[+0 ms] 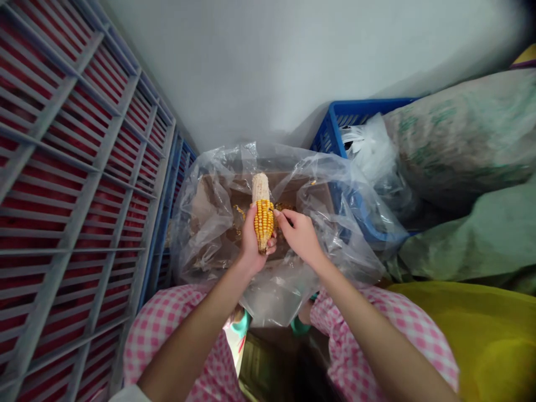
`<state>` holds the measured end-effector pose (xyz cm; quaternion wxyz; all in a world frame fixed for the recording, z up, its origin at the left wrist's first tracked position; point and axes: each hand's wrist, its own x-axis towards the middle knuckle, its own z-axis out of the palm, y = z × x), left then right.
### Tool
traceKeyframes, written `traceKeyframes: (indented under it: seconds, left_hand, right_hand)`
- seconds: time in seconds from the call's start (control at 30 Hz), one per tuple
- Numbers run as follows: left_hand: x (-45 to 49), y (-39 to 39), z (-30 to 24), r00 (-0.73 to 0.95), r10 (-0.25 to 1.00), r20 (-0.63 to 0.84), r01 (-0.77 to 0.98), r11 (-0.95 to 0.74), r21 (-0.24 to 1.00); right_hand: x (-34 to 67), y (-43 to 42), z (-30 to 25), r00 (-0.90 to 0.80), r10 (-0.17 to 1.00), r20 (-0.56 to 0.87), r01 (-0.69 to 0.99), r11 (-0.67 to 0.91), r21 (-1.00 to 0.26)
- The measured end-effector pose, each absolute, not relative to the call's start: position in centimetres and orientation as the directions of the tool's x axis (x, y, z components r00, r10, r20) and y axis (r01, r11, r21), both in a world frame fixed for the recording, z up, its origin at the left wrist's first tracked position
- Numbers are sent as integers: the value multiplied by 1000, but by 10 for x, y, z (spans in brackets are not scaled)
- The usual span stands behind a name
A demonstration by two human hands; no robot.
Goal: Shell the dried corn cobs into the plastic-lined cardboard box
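Observation:
An ear of corn [263,218] is held upright in my left hand [251,240], whose fingers wrap round its lower part. Its upper end is bare pale cob, while yellow kernels cover the lower portion. My right hand [299,234] is closed in a pinch at the right side of the kernels. A small dark tip shows by its fingertips, too little to name. Below both hands stands a cardboard box [209,195] lined with a clear plastic bag [326,167]. Some loose yellow kernels [239,211] lie inside it.
Slatted plastic crates [94,167] rise on the left. To the right a blue basket [335,128] holds a white plastic bag [371,142], with a large stuffed sack [460,128] beside it. A yellow sack [481,329] lies nearer, and a pale wall [251,72] stands behind.

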<state>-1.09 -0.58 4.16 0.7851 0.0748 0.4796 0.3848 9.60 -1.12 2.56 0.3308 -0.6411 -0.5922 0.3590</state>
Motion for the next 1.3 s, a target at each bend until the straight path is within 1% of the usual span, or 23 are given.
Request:
traceKeyframes:
  seconds: [0.27,0.4,0.47,0.5,0.6,0.67,0.73,0.83,0.9,0.97,1.03,1.1,1.17,1.23,1.3]
  left_hand:
    - [-19,-5,45,401,658,-637,-591,717,369]
    - [-22,-4,46,555,597,-580,-591,773,231]
    - [-22,-4,46,601,573,-558,-581,792,187]
    - [-22,-4,47,600,571,-560,-579,793,188]
    - [-22,-2,48,565,582,-585,-579,785,222]
    - [-23,-1,50,540,595,-596,-587,773,240]
    - [-24,2,51,515,617,-596,-597,756,267]
    - [-23,4,51,444,654,-612,-577,732,362]
    - [-20,4,49,385,666,-639,-531,726,437]
    - [-16,1,45,322,680,-659,-497,713,494]
    - [-10,-3,39,251,699,-669,-491,688,534]
    - [-4,-7,34,189,705,-684,-493,670,555]
    - [-1,-10,31,156,708,-689,-491,661,568]
    - [1,-12,29,127,721,-681,-502,639,583]
    - [3,-13,28,89,732,-676,-527,610,591]
  right_hand:
    - [94,-13,16,39,996,-85,346,-94,-934]
    - [92,-9,14,73,993,-89,217,-103,-971]
    - [92,-6,16,84,992,-90,209,-105,-972]
    - [93,-4,18,79,992,-93,229,-109,-967]
    - [101,0,28,48,996,-80,331,-92,-939]
    - [107,1,36,16,999,-41,427,-44,-903]
    - [112,1,44,-38,999,-11,534,11,-845]
    - [115,-2,51,-93,995,-22,662,45,-748]
    - [114,-5,52,-83,996,-40,731,34,-682]
    - [109,-8,52,-39,998,-59,800,-4,-601]
    - [103,-11,50,33,996,-81,858,-70,-510]
    - [96,-15,47,102,989,-109,874,-142,-465]
    - [91,-18,43,142,980,-136,835,-193,-515]
    - [86,-21,38,179,972,-150,736,-234,-635]
    - [81,-22,31,220,962,-160,596,-263,-759]
